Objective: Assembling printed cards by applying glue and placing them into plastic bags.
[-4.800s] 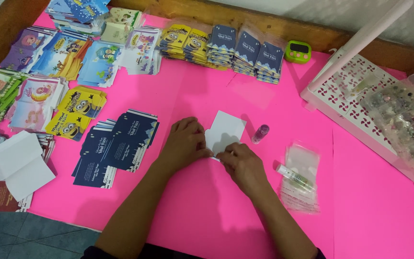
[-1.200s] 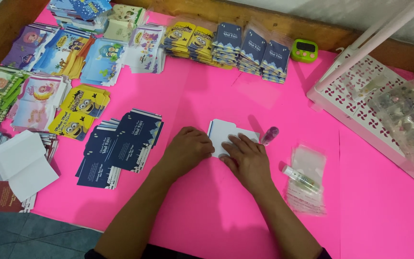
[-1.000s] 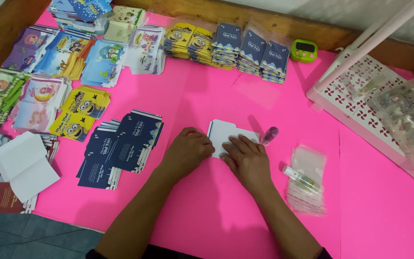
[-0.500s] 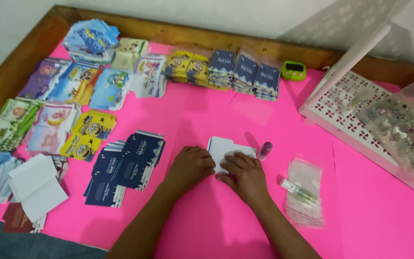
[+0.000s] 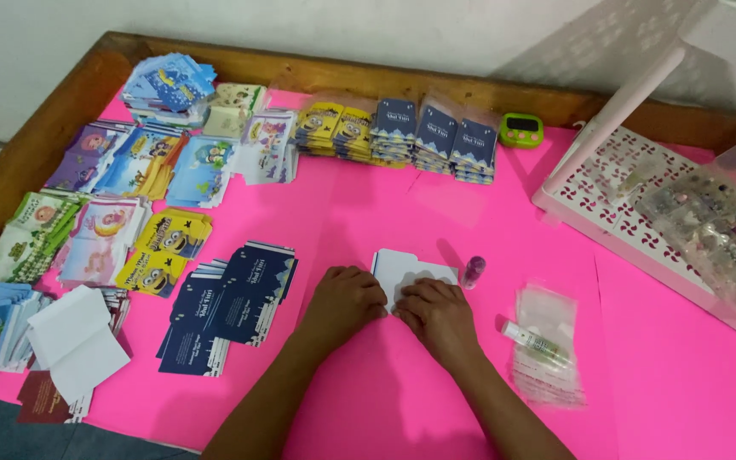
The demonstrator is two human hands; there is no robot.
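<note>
Both my hands press down on a small white paper envelope [image 5: 409, 266] lying on the pink sheet [image 5: 368, 204]. My left hand [image 5: 347, 298] covers its lower left corner with fingers curled. Over its lower right part rests my right hand [image 5: 436, 308], fingers bent down onto the paper. A small purple-capped bottle [image 5: 473, 272] stands just right of the envelope. Further right lies a stack of clear plastic sleeves [image 5: 545, 345] with a glue stick [image 5: 534, 342] on top.
Dark blue envelopes [image 5: 227, 302] are fanned out left of my hands. Stacks of colourful cartoon envelopes [image 5: 129, 196] fill the left and back. A green timer [image 5: 520, 129], a white lattice basket [image 5: 615, 183] and a clear box of small items [image 5: 713, 226] sit at right.
The view has tilted up and pulled back, showing more of the table's wooden edge. My hands stay on the white envelope, drawn slightly closer together over it.
</note>
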